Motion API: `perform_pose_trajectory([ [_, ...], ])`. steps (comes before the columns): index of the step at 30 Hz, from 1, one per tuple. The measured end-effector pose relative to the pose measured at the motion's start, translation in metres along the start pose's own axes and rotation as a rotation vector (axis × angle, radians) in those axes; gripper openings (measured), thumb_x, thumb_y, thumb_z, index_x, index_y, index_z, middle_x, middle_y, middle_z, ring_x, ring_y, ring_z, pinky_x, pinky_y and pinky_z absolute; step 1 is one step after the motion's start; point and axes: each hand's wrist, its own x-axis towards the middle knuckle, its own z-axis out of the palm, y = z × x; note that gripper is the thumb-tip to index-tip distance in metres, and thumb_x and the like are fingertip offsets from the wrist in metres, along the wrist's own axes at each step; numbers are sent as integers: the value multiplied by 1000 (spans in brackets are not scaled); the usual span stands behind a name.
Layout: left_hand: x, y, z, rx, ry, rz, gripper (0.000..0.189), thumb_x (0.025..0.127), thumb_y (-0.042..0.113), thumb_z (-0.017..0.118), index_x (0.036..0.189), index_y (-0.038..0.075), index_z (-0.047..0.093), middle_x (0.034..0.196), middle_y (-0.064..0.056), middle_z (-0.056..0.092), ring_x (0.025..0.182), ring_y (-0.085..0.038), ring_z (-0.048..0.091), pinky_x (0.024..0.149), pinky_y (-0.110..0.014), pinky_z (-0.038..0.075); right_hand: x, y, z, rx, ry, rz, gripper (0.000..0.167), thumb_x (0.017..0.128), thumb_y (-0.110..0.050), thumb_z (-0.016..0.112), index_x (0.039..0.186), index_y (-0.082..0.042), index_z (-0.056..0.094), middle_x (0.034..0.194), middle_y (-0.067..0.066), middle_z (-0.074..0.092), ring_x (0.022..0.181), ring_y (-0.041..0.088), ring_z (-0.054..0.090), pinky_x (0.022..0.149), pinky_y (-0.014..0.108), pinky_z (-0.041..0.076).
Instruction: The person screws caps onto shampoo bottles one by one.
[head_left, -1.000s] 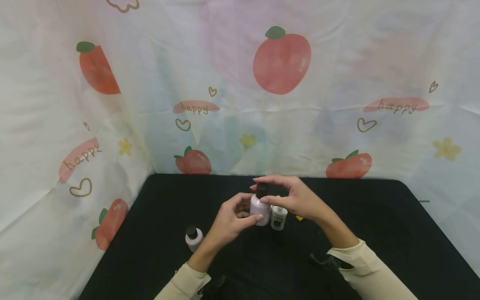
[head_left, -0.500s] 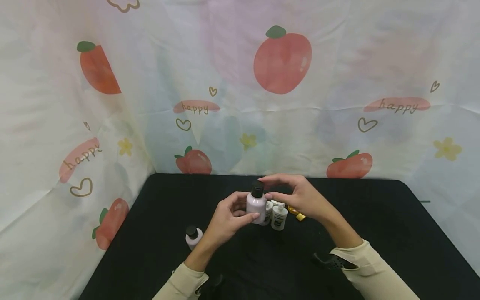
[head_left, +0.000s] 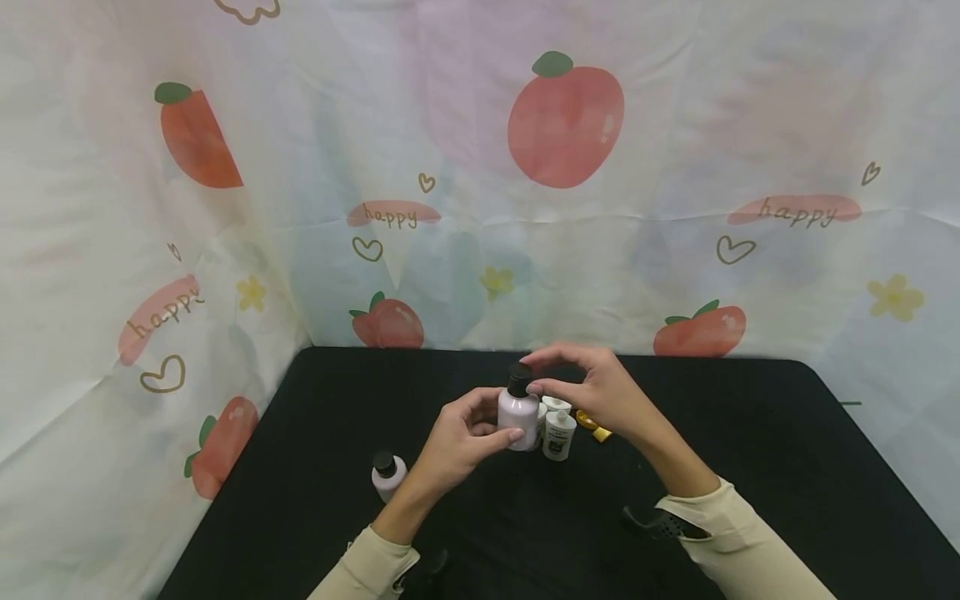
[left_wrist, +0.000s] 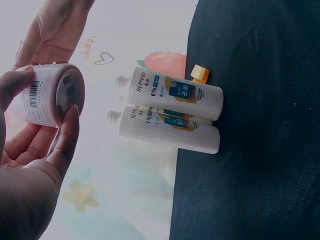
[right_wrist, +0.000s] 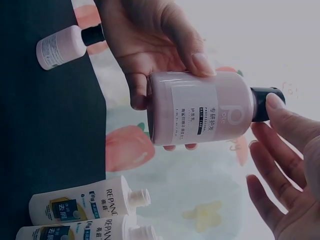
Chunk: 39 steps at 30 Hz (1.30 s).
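My left hand (head_left: 465, 437) grips a pale pink hair-care bottle (head_left: 517, 421) around its body, with fingertips under its base in the left wrist view. The bottle is upright and wears a black cap (right_wrist: 266, 104), which the thumb and index finger of my right hand (head_left: 596, 387) pinch. The other right fingers spread free below the cap in the right wrist view. Just right of the bottle stand several white shampoo bottles (left_wrist: 175, 93) with bare, uncapped necks. A second pink bottle (head_left: 387, 475) with a black cap stands by my left forearm, partly hidden by it.
Yellow-gold caps (head_left: 602, 434) lie behind the white bottles, near my right wrist. Everything stands on a black-covered table (head_left: 757, 450). A pale fruit-print curtain (head_left: 465, 125) closes off the table's back and left side.
The held bottle shifted slightly left and up, then a little back right, uncovering more of the white bottles and gold caps. My right fingers moved slightly at the cap.
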Motion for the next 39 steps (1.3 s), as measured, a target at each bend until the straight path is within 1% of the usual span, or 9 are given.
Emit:
perform_pose_trajectory([
  [5, 0, 0, 1, -7, -13, 1, 49, 89, 11, 80, 134, 9, 62, 123, -10, 68, 109, -18, 65, 85, -27, 57, 2, 0, 1, 24, -31, -1, 39, 89, -15, 79, 127, -21, 70, 127, -5, 69, 120, 12, 63, 100, 44, 52],
  [11, 1, 0, 1, -23, -45, 45, 52, 90, 7, 77, 138, 5, 57, 124, -15, 66, 109, -20, 65, 86, -29, 58, 3, -1, 2, 39, -58, -3, 43, 90, -16, 78, 131, -24, 68, 131, -5, 67, 120, 13, 64, 100, 41, 53],
  [15, 1, -1, 1, -30, -60, 46, 56, 90, 5, 77, 140, 3, 55, 125, -17, 65, 108, -20, 66, 86, -29, 58, 4, -2, 3, 60, -77, -4, 44, 90, -15, 78, 133, -22, 66, 132, -2, 66, 120, 14, 63, 99, 48, 52],
  [18, 1, -1, 1, -32, -81, 41, 56, 89, 4, 77, 141, 3, 54, 126, -17, 64, 107, -19, 66, 85, -28, 58, 4, -1, 4, 84, -91, -5, 45, 90, -15, 78, 133, -22, 65, 132, -1, 66, 120, 14, 63, 98, 51, 52],
  [22, 1, -1, 2, -34, -102, 38, 53, 89, 4, 77, 138, 5, 57, 126, -15, 64, 107, -19, 65, 85, -28, 58, 3, 0, 5, 107, -94, -18, 45, 91, -13, 78, 132, -23, 65, 128, -4, 66, 116, 14, 63, 95, 45, 54],
  [28, 2, -1, 6, -40, -125, 41, 52, 90, 4, 77, 138, 6, 57, 127, -15, 64, 110, -18, 64, 85, -28, 58, 3, 0, 8, 162, -120, -39, 43, 91, -10, 77, 131, -21, 65, 115, -2, 70, 106, 16, 66, 89, 36, 55],
  [33, 1, 0, 6, -25, -99, 45, 52, 89, 5, 77, 137, 6, 57, 126, -14, 65, 108, -17, 65, 85, -28, 58, 2, -2, 8, 162, -118, -16, 41, 92, -13, 76, 131, -22, 66, 115, -3, 71, 105, 16, 67, 87, 35, 56],
  [36, 1, 1, 4, -8, -79, 38, 52, 88, 5, 78, 136, 7, 57, 125, -13, 65, 108, -17, 65, 85, -28, 57, 1, -2, 6, 141, -108, 5, 41, 93, -15, 76, 132, -24, 66, 120, -4, 70, 109, 15, 66, 88, 39, 56],
  [39, 1, 1, 3, 5, -69, 32, 53, 88, 5, 78, 137, 7, 57, 125, -12, 65, 109, -18, 64, 86, -28, 57, 0, -2, 5, 123, -100, 20, 42, 92, -16, 77, 132, -25, 66, 125, -6, 68, 115, 15, 64, 91, 45, 55],
])
